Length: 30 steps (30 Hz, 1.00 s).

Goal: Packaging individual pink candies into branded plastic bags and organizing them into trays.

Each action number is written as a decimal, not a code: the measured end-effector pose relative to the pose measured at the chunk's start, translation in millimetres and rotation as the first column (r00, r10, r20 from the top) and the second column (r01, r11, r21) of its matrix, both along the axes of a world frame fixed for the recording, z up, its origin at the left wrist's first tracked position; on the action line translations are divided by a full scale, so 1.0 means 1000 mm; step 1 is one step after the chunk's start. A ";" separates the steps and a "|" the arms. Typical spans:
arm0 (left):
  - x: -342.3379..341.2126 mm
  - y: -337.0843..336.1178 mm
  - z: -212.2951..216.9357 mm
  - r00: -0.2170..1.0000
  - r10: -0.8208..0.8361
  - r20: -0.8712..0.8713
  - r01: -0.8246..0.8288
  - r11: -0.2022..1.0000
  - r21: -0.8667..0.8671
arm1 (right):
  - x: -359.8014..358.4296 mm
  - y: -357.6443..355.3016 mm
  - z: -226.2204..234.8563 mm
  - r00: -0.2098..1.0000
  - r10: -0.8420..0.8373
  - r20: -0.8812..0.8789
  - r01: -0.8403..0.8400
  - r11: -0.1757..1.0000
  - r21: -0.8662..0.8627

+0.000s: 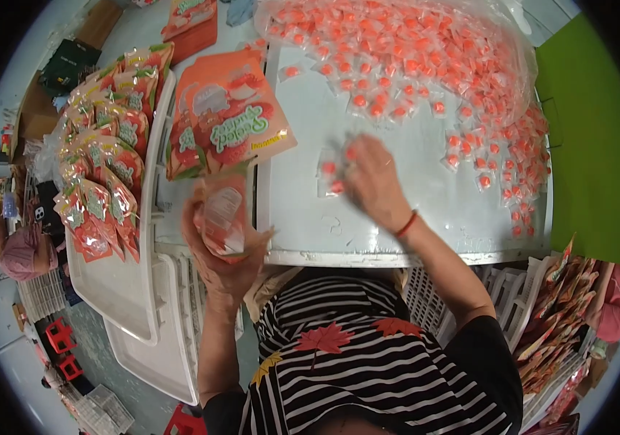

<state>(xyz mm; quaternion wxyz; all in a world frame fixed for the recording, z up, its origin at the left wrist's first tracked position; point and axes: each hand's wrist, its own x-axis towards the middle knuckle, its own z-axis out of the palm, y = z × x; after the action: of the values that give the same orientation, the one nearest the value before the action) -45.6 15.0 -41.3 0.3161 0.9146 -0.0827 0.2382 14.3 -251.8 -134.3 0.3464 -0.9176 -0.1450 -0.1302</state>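
Note:
My left hand (215, 250) is wrapped round a peach-coloured pouch (224, 210) at the front left of the table. The pouch stands tilted, its clear window toward me. Close beyond it lie flat, empty-looking peach pouches (234, 116) with fruit pictures. My right hand (376, 181), with a red band at the wrist, is low over the white tabletop, its fingertips smeared by motion. Just left of those fingers lie a small wrapped orange candy (328, 167) and another wrapped candy (336, 187). Another bit of orange shows at the fingertips; whether they grip it is unclear.
A big heap of wrapped orange candies (411, 51) spreads from a clear plastic bag across the far right. Filled pouches (110, 145) stand in rows on a white tray (118, 290) at left. A green panel (592, 145) borders the right. Crates with pouches (560, 319) stand lower right.

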 end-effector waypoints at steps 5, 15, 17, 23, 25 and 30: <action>0.000 0.011 -0.001 1.000 0.026 0.007 -0.025 0.998 -0.061 | 0.034 -0.076 0.017 0.923 0.004 -0.385 0.367 0.286 0.885; 0.001 0.008 -0.007 0.999 0.031 0.015 -0.031 0.999 -0.018 | 0.046 -0.029 0.008 0.933 -0.188 0.308 0.259 0.943 -0.208; 0.004 0.009 -0.005 0.998 0.041 0.055 -0.043 0.999 0.021 | 0.054 -0.022 0.008 0.939 -0.190 0.285 0.266 0.928 -0.260; -0.002 0.011 -0.006 0.997 0.072 -0.023 -0.072 0.997 -0.019 | 0.039 -0.022 0.002 0.973 -0.110 0.204 0.179 0.917 -0.356; -0.003 0.011 -0.009 0.998 0.065 -0.021 -0.065 0.998 -0.012 | 0.048 -0.022 0.009 0.974 -0.139 0.176 0.194 0.917 -0.350; 0.003 0.008 -0.005 0.998 0.053 -0.015 -0.054 0.998 -0.035 | 0.036 -0.007 0.023 0.988 -0.132 0.082 0.154 0.901 -0.404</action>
<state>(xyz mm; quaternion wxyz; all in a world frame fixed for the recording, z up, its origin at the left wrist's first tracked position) -42.6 23.2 -46.1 0.3265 0.9124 -0.0517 0.2413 50.3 -258.8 -111.0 0.1322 -0.9742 -0.1102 -0.1460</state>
